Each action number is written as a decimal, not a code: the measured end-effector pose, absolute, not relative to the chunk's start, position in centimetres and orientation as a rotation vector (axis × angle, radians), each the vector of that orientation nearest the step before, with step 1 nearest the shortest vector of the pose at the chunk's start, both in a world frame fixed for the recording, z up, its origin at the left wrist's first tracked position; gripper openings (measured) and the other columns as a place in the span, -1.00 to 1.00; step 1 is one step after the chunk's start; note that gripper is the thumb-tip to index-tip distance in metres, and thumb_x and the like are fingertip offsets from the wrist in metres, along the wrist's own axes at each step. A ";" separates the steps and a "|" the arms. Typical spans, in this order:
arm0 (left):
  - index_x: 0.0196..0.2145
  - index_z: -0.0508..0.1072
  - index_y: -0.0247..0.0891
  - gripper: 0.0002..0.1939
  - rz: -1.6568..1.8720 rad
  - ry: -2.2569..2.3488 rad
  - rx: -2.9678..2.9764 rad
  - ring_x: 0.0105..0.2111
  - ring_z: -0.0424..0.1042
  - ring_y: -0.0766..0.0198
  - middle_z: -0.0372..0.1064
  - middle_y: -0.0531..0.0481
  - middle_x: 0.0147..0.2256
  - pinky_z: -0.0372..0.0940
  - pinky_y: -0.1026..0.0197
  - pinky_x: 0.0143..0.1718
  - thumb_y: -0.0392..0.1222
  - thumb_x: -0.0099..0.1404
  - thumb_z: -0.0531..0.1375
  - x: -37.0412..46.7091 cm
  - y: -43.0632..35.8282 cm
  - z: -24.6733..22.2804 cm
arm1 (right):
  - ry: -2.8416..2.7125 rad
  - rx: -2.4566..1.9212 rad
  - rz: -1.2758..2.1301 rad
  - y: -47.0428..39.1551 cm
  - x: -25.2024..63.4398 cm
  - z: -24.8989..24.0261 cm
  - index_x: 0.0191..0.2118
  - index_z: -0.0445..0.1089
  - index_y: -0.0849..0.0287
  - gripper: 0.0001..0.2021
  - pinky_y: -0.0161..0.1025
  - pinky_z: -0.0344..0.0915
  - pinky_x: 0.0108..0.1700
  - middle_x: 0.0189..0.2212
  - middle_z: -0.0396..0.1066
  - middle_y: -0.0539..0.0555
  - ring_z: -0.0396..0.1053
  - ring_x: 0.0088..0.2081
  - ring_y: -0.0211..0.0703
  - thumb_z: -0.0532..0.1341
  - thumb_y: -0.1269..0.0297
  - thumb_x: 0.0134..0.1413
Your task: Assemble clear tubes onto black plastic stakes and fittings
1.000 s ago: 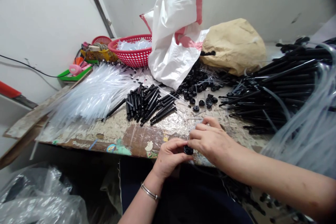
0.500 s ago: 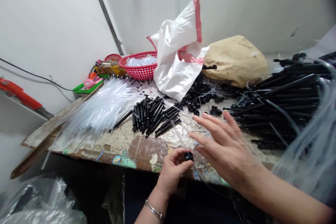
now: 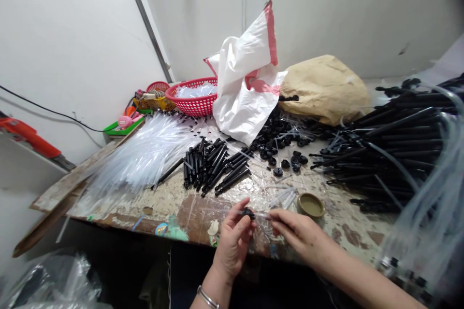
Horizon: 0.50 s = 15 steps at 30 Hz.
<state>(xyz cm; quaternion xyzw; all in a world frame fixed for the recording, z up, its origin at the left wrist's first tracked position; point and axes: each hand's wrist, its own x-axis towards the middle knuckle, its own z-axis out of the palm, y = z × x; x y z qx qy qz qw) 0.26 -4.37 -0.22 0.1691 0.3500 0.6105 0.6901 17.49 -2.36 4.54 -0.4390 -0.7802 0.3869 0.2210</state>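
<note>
My left hand (image 3: 232, 241) is closed at the table's front edge, thumb and fingers pinching a small black plastic cap (image 3: 248, 213). A thin clear tube (image 3: 260, 215) runs from the cap's right side into the fingertips of my right hand (image 3: 295, 229), which are pinched on it. To the left of the cap a faint clear length stretches over the table; whether it is the same tube I cannot tell. Just beyond my hands lie short clear tubes (image 3: 284, 198) and a small round olive dish (image 3: 311, 205). Loose black caps (image 3: 295, 160) are scattered behind them.
Black rods (image 3: 213, 161) lie in a pile mid-table, beside a heap of long clear tubes (image 3: 141, 149). More black rods (image 3: 402, 140) are stacked at right, near hanging clear tubing (image 3: 427, 212). Behind stand a red basket (image 3: 192, 104), a white sack (image 3: 242, 87) and a brown paper bag (image 3: 326, 89).
My right hand, spread before, has come down and pinched the clear tube. The cap in my left hand has turned, so the tube lies level. The olive dish now shows.
</note>
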 end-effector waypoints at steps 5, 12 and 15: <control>-0.30 0.52 -0.23 -0.65 1.421 0.865 0.380 -0.55 0.35 0.50 0.42 0.08 -0.47 0.21 0.48 -0.49 -0.30 -0.12 0.40 -0.4 -4.2 -0.5 | -1.944 -1.263 1.322 1.8 16.4 5.8 -0.11 0.31 0.17 -0.66 -0.30 0.27 -0.34 -0.42 0.39 0.02 0.34 -0.40 -0.24 -0.04 0.08 0.18; -0.25 0.51 -0.21 -0.58 1.423 0.947 0.411 -0.58 0.32 0.49 0.42 0.08 -0.51 0.18 0.46 -0.54 -0.28 -0.15 0.42 -0.1 -3.7 -0.3 | -1.864 -1.557 1.301 9.2 10.8 3.2 -0.01 0.22 0.13 -0.64 -0.36 0.18 -0.60 -0.62 0.29 -0.06 0.27 -0.67 -0.28 -0.08 0.11 0.19; -0.25 0.52 -0.20 -0.55 1.410 0.950 0.374 -0.59 0.31 0.49 0.40 0.09 -0.54 0.18 0.45 -0.54 -0.27 -0.18 0.43 -0.2 -3.7 -0.4 | -1.855 -1.618 1.281 10.2 9.5 2.1 -0.16 0.29 0.14 -0.70 -0.36 0.14 -0.66 -0.66 0.27 -0.05 0.26 -0.72 -0.27 -0.04 0.09 0.16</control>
